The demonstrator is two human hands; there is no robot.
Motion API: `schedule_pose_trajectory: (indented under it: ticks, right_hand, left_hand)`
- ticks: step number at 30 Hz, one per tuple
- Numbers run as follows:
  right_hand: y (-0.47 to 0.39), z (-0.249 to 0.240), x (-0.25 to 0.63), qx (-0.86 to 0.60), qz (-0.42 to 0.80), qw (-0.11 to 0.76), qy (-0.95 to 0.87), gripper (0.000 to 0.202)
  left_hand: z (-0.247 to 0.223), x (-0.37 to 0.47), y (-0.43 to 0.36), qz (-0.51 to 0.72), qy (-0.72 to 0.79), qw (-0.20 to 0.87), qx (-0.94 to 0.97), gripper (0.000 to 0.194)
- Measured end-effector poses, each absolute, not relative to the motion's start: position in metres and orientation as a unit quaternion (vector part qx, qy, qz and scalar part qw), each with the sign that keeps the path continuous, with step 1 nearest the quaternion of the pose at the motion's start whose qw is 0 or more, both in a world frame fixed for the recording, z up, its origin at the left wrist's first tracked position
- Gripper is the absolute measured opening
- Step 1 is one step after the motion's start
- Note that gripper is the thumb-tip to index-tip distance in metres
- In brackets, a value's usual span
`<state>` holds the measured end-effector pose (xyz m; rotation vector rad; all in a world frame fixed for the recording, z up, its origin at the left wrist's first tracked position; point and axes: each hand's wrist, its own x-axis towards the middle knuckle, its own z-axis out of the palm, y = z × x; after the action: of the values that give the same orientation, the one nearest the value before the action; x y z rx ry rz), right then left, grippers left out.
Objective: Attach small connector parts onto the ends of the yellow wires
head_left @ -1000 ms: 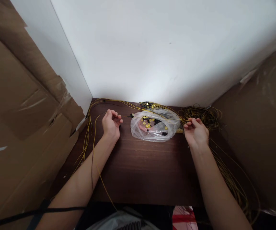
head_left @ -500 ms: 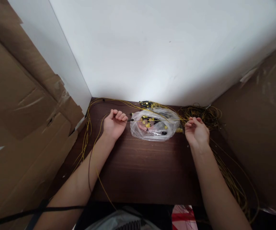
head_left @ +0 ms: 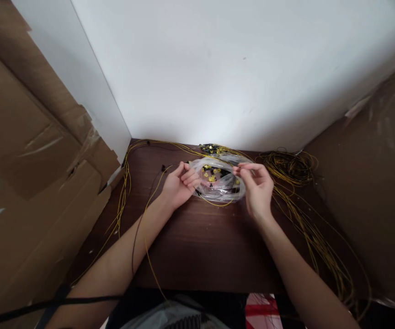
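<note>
My left hand (head_left: 181, 186), palm turned up and fingers curled, holds a thin yellow-and-black wire; a dark connector piece (head_left: 197, 192) sticks out beside its fingers. From there the yellow wire (head_left: 218, 205) sags in a loop toward my right hand (head_left: 258, 186), whose thumb and fingertips pinch it. What lies at the fingertips is too small to make out. Between and behind both hands sits a clear plastic bag (head_left: 221, 195) with small yellow and black parts (head_left: 212, 179) inside. More of the wire trails over my left forearm.
A coil of yellow and dark wires (head_left: 288, 167) lies at the back right, with a long bundle (head_left: 316, 237) running toward the front. Black-and-yellow connectors (head_left: 211, 148) rest by the white wall (head_left: 225, 77). Cardboard (head_left: 40, 151) flanks the brown table (head_left: 211, 251).
My hands have come closer together, the right moving left over the bag. The wire between them, taut before, now hangs slack in a loop.
</note>
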<state>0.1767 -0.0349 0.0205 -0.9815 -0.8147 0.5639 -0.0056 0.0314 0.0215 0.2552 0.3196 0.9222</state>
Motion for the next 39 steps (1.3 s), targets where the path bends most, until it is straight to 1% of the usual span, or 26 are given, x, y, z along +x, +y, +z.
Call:
schedule_pose_trajectory:
  ticks: [2,5,7,9,11,18,25,31,35,39]
  right_hand:
    - [-0.040,0.019,0.164,-0.482,0.231,0.682,-0.500,0.004]
    - [-0.047,0.015,0.149,-0.505,0.158,0.506,-0.681,0.007]
    - [-0.049,0.010,0.142,-0.492,0.137,0.433,-0.743,0.011]
    - [-0.049,0.005,0.137,-0.483,0.136,0.395,-0.770,0.011]
    - [-0.049,0.002,0.135,-0.482,0.140,0.384,-0.775,0.012]
    - [-0.048,0.006,0.141,-0.492,0.144,0.400,-0.760,0.015]
    - [-0.048,0.009,0.145,-0.504,0.138,0.397,-0.755,0.015]
    - [-0.048,0.010,0.149,-0.511,0.134,0.404,-0.747,0.018]
    - [-0.048,0.011,0.150,-0.510,0.138,0.414,-0.741,0.018]
    - [-0.049,0.014,0.152,-0.514,0.139,0.424,-0.733,0.016]
  left_hand:
    - [0.020,0.000,0.027,0.422,0.141,0.888,0.121,0.039]
    - [0.019,0.004,0.022,0.410,0.133,0.894,0.119,0.040]
    - [0.018,0.006,0.020,0.408,0.136,0.895,0.120,0.039]
    - [0.017,0.006,0.019,0.407,0.132,0.895,0.125,0.038]
    - [0.017,0.007,0.019,0.407,0.130,0.895,0.130,0.038]
    - [0.019,0.005,0.023,0.437,0.154,0.875,0.139,0.034]
    - [0.023,-0.004,0.030,0.482,0.155,0.853,0.127,0.038]
    - [0.027,-0.010,0.033,0.497,0.152,0.842,0.146,0.036]
    - [0.028,-0.009,0.030,0.478,0.164,0.829,0.239,0.028]
    - [0.025,-0.004,0.025,0.475,0.210,0.758,0.395,0.019]
